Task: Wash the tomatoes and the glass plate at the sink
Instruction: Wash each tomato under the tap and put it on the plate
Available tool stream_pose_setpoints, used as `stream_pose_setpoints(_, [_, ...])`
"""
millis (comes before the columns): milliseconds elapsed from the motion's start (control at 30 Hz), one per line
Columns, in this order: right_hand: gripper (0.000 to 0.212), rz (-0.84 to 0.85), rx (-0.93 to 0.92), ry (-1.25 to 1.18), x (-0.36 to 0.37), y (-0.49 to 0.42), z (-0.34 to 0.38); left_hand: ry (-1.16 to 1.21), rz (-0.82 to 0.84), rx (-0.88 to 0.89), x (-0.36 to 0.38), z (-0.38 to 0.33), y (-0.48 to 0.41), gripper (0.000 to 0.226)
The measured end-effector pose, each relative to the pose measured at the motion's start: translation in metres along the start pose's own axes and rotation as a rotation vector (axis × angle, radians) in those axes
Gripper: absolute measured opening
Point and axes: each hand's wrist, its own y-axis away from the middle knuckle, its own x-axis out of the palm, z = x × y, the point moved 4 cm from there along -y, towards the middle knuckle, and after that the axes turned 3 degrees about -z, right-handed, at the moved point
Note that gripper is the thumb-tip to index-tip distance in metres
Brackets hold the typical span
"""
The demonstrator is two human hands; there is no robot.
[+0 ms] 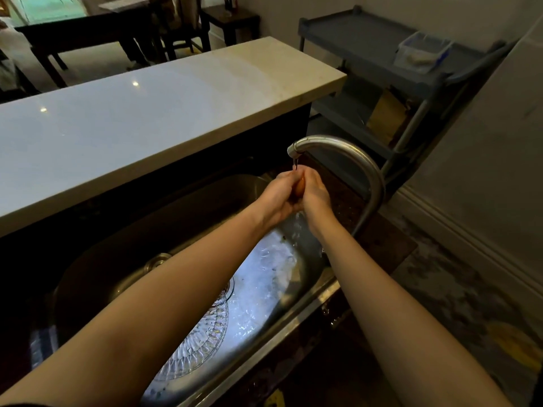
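Under the faucet spout (296, 149), left hand (277, 198) and right hand (314, 192) are clasping a tomato (299, 187) between curled fingers, water trickling past, glass plate (202, 342) lying in the sink (117, 259) below.

Your L forearm (164, 295) & R forearm (390, 292) are bare from wrist up to the frame's bottom edge. L hand (276, 198) & R hand (316, 193) bare too. Thin dark strip, looks like a sleeve edge (11, 404), at bottom-left corner by L arm.
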Motion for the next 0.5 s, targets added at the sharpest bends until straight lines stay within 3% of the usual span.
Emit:
stream_pose_setpoints(200, [0.038, 0.171, -0.225, 0.176, -0.003, 0.006, -0.003, -0.062, -0.123, -0.073, -0.012, -0.001, -0.003, 0.041])
stream_pose_setpoints(367, [0.035, 0.162, -0.278, 0.178, -0.019, 0.006, -0.001, 0.054, -0.036, -0.063, -0.004, -0.004, -0.005, 0.026])
stream_pose_setpoints(500, [0.033, 0.052, -0.309, 0.186, -0.033, 0.009, -0.003, 0.061, 0.106, -0.013, 0.005, -0.002, -0.006, 0.012])
